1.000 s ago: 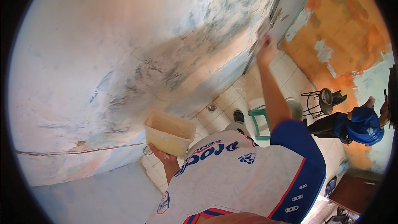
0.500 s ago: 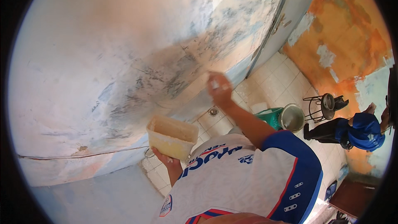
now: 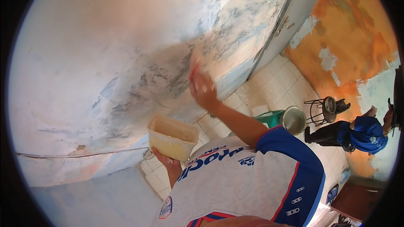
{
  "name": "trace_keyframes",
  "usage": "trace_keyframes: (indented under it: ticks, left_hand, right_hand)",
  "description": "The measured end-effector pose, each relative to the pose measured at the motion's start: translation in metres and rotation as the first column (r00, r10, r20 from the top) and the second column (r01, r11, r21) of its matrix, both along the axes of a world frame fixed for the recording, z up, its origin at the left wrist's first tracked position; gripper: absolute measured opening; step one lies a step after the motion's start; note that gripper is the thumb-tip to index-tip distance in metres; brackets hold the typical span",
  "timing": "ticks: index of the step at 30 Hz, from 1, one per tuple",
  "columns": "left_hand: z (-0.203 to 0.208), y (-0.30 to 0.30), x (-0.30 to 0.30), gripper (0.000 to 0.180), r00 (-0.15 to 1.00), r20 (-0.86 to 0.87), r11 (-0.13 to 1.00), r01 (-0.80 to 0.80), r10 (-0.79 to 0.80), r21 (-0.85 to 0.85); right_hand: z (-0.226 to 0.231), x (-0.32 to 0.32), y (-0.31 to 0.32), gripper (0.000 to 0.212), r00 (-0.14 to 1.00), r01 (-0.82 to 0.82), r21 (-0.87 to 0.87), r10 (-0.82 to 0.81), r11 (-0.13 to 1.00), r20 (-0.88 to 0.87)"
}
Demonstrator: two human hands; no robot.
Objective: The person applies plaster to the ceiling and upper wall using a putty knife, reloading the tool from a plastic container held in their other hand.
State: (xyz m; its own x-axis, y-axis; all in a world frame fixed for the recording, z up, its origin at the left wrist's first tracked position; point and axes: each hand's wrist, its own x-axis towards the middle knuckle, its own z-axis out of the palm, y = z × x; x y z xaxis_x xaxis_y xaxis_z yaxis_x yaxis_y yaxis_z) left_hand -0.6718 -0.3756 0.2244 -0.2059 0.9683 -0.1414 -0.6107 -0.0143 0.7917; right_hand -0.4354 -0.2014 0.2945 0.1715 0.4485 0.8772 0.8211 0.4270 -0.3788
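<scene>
My left hand grips the lower side of a cream-coloured rectangular plastic tub in front of my chest. Pale residue coats the tub's inner walls. White smears mark both hands. Stretched out to the patchy wall, my right hand is closed, with a blurred reddish shape at its fingertips that I cannot make out. Grey and dark marks cover the whitish surface around that hand. Whether the shape touches the wall is hard to tell through the blur.
To the right on the tiled floor stand a green container and a grey bucket. Beyond them are a black-legged stool bearing a bowl, and a person in blue by an orange wall. A cable runs along the wall.
My right hand has moved left and toward the marked part of the wall. My left hand still holds the tub in nearly the same place.
</scene>
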Motion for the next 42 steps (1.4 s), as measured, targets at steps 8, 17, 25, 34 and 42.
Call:
trace_keyframes:
  ticks: [8, 17, 25, 34, 42]
  left_hand:
    - [-0.022, -0.01, -0.035, 0.081, 0.957, 0.29, 1.0, -0.003, 0.001, 0.006]
    - [0.001, -0.02, -0.029, 0.079, 0.997, 0.077, 0.999, -0.029, 0.027, 0.023]
    - [-0.004, -0.024, -0.035, 0.081, 0.98, 0.195, 0.997, -0.051, 0.04, 0.051]
    - [-0.005, -0.034, -0.031, 0.083, 0.995, 0.059, 0.996, -0.077, 0.075, 0.045]
    - [-0.026, -0.036, -0.032, 0.081, 0.944, 0.331, 0.998, -0.019, -0.004, 0.067]
  right_hand:
    - [0.06, 0.248, 0.04, 0.009, 0.794, 0.575, 0.038, -0.546, 0.818, -0.268]
    - [0.001, 0.055, 0.06, 0.034, 0.649, 0.63, 0.218, -0.66, 0.745, 0.38]
    - [0.058, 0.12, 0.005, 0.015, 0.935, 0.285, 0.117, -0.25, 0.951, -0.251]
    - [0.032, 0.082, 0.062, 0.021, 0.822, 0.496, 0.314, -0.555, 0.809, 0.131]
    - [0.006, 0.045, -0.025, 0.01, 0.963, -0.047, 0.072, 0.064, 0.996, -0.263]
